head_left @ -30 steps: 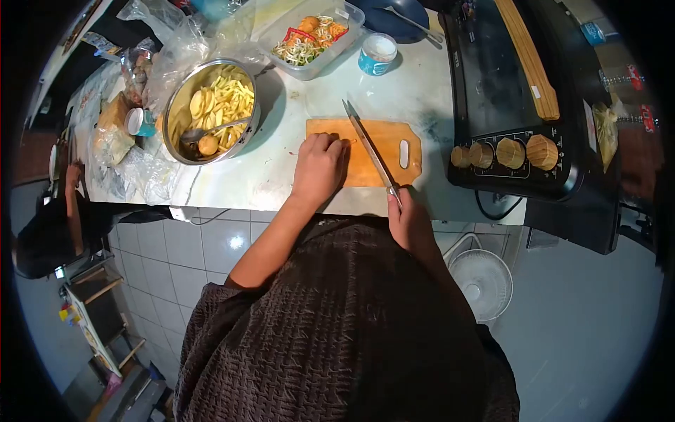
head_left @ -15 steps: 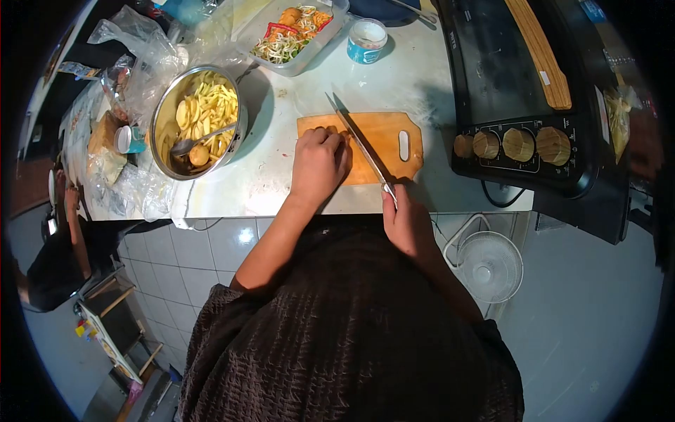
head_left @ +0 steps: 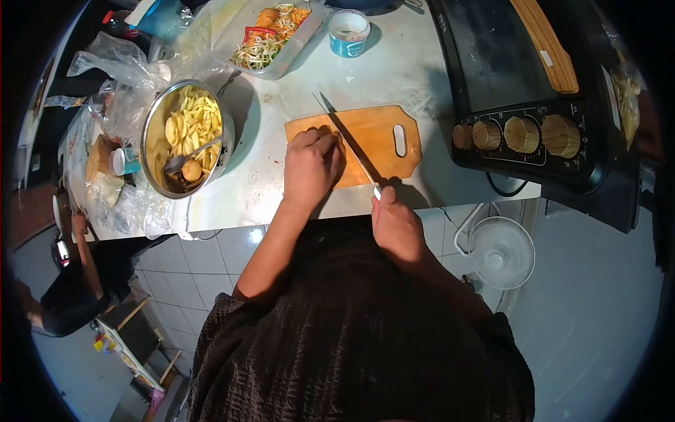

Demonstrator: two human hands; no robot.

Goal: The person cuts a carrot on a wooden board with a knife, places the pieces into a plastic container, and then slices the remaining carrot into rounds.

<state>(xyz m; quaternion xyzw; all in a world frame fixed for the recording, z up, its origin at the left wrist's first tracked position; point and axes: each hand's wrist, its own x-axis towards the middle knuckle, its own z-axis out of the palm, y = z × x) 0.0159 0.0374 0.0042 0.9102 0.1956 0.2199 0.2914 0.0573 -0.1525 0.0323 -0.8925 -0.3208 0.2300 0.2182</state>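
Note:
A knife (head_left: 358, 156) lies slantwise over the wooden cutting board (head_left: 376, 141), its tip reaching past the board's far edge. My right hand (head_left: 397, 226) is closed round the knife's handle at the board's near side. On the left half of the board, my left hand (head_left: 307, 169) rests with its fingers curled down, right beside the blade. Whatever those fingers press on is hidden beneath them. To the left stands a steel pot (head_left: 148, 156) of pale yellow cut strips, with a ladle (head_left: 174, 164) and a round brownish piece in it.
Behind the board are a plastic container (head_left: 271, 70) of sprouts and other food and a small blue-and-white tub (head_left: 349, 35). A black oven (head_left: 520, 105) with wooden knobs borders the right. Plastic bags (head_left: 133, 70) crowd the left. Another person (head_left: 81, 281) is at far left.
The whole view has turned and shifted slightly. The knife's blade now shows thinner, more edge-on. Both hands keep about the same places at the board.

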